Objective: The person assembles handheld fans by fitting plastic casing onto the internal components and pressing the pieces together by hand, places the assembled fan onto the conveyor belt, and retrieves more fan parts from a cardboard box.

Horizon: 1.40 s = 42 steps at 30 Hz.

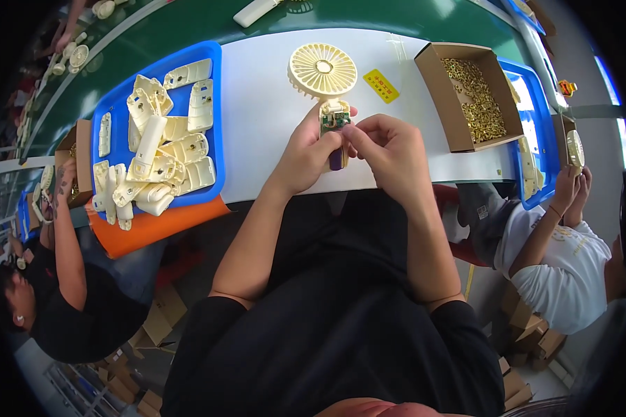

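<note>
A cream handheld fan (323, 71) lies with its round grille away from me, over the white work surface. Its handle is uncovered, showing a small green circuit board (336, 120) with wires and a purple part below it. My left hand (303, 156) is wrapped round the handle, thumb along the near side. Thumb and index finger of my right hand (395, 151) are pinched together at the lower right edge of the board. Whatever lies between those fingertips is too small or hidden to tell.
On the left, a blue tray (218, 118) holds cream casing halves. At right stands a cardboard box (436, 97) of small brass-coloured parts (483, 115). A yellow label (381, 85) lies beside the fan. An orange sheet (129, 233) pokes out under the tray. Co-workers sit on both sides.
</note>
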Available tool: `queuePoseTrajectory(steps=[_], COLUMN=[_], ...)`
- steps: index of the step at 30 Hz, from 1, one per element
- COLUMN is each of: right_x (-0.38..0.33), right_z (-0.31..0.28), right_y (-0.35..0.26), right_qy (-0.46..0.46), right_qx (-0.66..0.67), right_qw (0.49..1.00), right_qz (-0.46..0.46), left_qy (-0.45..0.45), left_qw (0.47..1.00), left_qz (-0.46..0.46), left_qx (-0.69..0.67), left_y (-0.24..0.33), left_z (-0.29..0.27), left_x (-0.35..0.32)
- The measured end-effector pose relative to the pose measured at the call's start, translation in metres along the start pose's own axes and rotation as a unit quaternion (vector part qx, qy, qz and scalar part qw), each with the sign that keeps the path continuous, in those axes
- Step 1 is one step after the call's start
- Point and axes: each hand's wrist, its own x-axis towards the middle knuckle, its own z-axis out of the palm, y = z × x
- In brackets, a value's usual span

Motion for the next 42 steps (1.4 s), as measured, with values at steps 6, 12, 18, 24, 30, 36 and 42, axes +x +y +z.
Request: queuePoseTrajectory(steps=[6, 12, 18, 24, 30, 36, 42], right_x=[0.004, 0.006, -0.001, 0.009, -0.006, -0.006, -0.020], right_z=[-0.001, 0.017, 0.047, 0.055, 0.050, 0.026, 0.024], right_y=[0.000, 0.015, 0.038, 0.056, 0.038, 0.033, 0.025], right_qy=[0.013, 0.089, 0.133, 0.259, 0.175, -0.016, -0.177], right_qx=[0.143, 0.217, 0.172, -0.148, -0.313, -0.085, 0.141], right_qw=[0.988, 0.972, 0.975, 0.896, 0.878, 0.973, 0.974], right_qz=[0.058, 0.021, -0.040, -0.328, -0.317, -0.214, 0.001], left_qy=[0.006, 0.068, 0.099, 0.130, 0.164, 0.157, 0.229], left_qw=[0.992, 0.987, 0.988, 0.983, 0.978, 0.979, 0.961], left_qz=[0.036, 0.088, 0.117, 0.133, 0.133, 0.126, 0.151], left_qx=[0.124, 0.119, -0.005, 0.000, 0.004, -0.038, 0.028], left_y=[-0.004, -0.012, -0.022, -0.021, -0.024, -0.022, -0.027], left_z=[0.003, 0.012, 0.014, 0.019, 0.020, 0.014, 0.013], left_x=[-0.005, -0.001, 0.000, 0.002, 0.005, 0.004, 0.009])
